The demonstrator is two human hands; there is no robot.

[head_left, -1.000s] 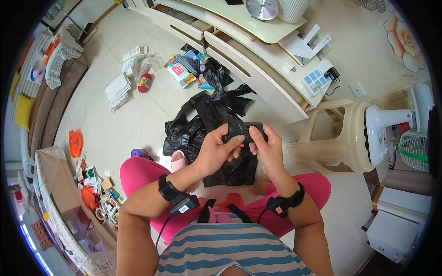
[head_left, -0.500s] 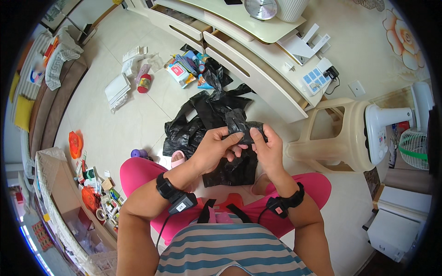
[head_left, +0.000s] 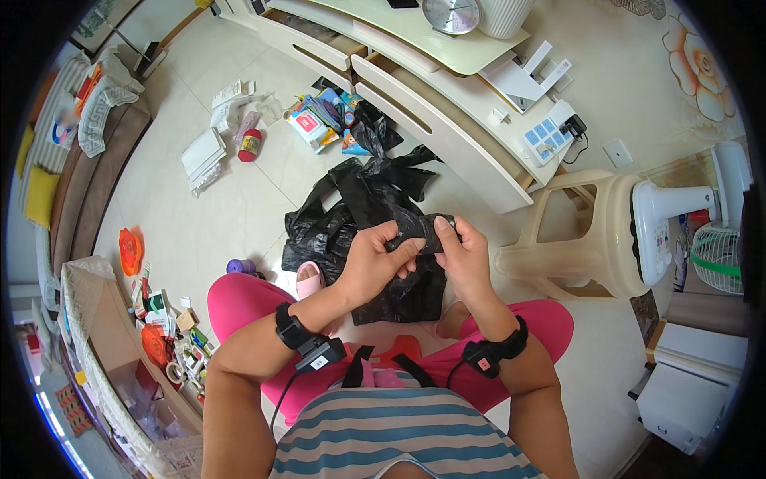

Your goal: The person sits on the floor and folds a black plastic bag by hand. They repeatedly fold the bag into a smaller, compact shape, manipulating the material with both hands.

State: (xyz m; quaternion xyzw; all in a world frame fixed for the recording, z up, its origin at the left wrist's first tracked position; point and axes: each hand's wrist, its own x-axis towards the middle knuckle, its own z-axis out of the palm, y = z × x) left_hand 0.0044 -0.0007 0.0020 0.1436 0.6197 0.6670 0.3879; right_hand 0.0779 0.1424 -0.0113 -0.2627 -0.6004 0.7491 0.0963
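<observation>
Gripping black bag w/ both hands: left hand, right hand

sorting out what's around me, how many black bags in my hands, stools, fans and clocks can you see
black plastic bag in left hand and right hand: 1
beige plastic stool: 1
white fan: 1
round clock: 1
total: 4

floor: pale tile | cabinet: cream, low | stool: beige plastic | light: bright

The person is wearing a blue-and-white striped top and bright pink trousers; above the top, black wristbands are trailing thin black cables.
</observation>
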